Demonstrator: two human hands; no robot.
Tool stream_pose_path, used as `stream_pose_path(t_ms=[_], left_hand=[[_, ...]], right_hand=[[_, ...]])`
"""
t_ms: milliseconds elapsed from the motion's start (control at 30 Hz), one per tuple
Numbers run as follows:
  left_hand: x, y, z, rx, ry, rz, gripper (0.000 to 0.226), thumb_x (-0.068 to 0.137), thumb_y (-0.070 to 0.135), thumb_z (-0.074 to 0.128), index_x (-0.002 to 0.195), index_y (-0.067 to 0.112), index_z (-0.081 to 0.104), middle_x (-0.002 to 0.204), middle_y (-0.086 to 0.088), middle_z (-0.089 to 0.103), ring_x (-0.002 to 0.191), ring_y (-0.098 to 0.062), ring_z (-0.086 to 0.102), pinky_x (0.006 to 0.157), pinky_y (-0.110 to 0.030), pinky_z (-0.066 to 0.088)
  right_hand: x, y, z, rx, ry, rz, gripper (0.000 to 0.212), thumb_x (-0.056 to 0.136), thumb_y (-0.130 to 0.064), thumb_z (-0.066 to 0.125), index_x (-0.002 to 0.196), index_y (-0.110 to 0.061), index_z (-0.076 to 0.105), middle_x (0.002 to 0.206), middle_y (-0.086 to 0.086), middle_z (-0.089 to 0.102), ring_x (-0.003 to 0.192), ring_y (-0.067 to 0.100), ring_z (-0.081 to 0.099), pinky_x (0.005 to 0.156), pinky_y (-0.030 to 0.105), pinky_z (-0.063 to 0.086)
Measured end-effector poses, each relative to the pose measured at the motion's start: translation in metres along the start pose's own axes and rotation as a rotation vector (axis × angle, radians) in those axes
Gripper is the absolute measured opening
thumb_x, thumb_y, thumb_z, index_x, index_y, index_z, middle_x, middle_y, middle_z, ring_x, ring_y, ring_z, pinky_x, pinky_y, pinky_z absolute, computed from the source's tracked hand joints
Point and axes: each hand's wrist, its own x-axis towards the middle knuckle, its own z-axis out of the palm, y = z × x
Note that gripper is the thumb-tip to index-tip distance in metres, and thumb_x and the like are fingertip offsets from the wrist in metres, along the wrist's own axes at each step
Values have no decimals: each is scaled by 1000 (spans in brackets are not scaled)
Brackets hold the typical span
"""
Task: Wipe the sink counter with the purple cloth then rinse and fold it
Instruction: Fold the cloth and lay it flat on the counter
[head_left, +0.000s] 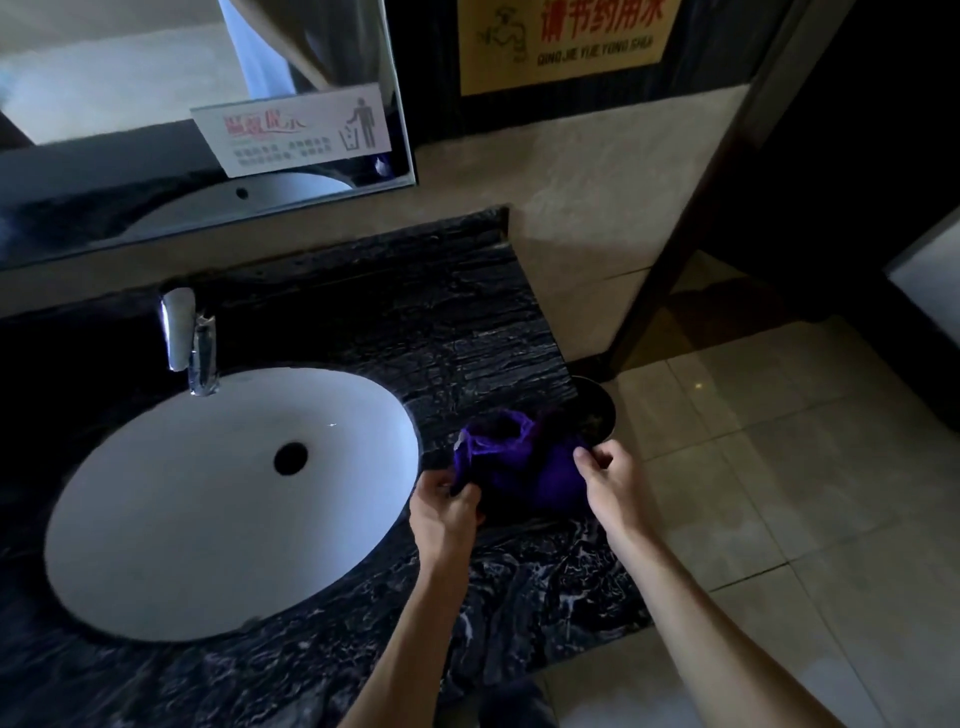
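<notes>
The purple cloth (522, 462) lies bunched on the black marble counter (415, 322), just right of the white oval sink (208, 519). My left hand (444, 506) pinches the cloth's near left corner. My right hand (610, 480) pinches its right edge near the counter's right end. The cloth's far part stands up in a loose fold. A chrome tap (189, 340) stands behind the sink, with no water running that I can see.
A mirror (156, 130) with a white notice hangs behind the sink, and a yellow sign (561, 41) is on the wall. A dark round bin (597, 410) sits on the tiled floor right of the counter's edge. A dark partition (727, 182) stands further right.
</notes>
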Motion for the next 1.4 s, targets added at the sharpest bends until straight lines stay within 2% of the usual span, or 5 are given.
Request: stream_pose_path(t_ms=[300, 467, 667, 900, 1400], left_hand=[[-19, -25, -26, 585, -110, -52, 41, 69, 37, 70, 99, 25, 45, 93, -5, 64, 84, -33, 66, 71, -41, 54], [3, 1, -21, 549, 47, 242, 37, 84, 20, 70, 115, 16, 52, 114, -12, 57, 99, -33, 55, 73, -37, 43], [36, 33, 7, 791, -135, 633, 55, 85, 18, 72, 137, 26, 57, 132, -9, 49, 120, -36, 44, 101, -44, 39], [53, 45, 33, 1072, -411, 607, 52, 94, 29, 64, 144, 38, 49, 158, -1, 25, 140, -31, 24, 113, -46, 27], [52, 44, 14, 672, -298, 777, 20, 77, 11, 82, 97, 9, 77, 116, -7, 67, 113, -30, 54, 100, -44, 43]], right_hand=[[5, 6, -4, -57, -74, 60, 21, 86, -3, 74, 89, -17, 58, 84, -3, 60, 87, 25, 62, 86, 45, 52], [16, -8, -5, 23, -104, 117, 22, 91, -23, 76, 90, -5, 61, 75, 3, 56, 70, 18, 52, 58, 29, 39], [24, -23, -2, 152, -251, 127, 16, 91, -4, 72, 106, -7, 69, 80, 3, 64, 77, 16, 61, 64, 16, 48], [25, -18, -8, 327, -296, 229, 6, 90, -15, 74, 87, -17, 69, 102, 10, 70, 106, 29, 64, 95, 50, 53], [19, -21, -20, 577, -367, 84, 39, 86, 15, 60, 116, -7, 71, 112, 18, 69, 101, 26, 66, 84, 27, 55]])
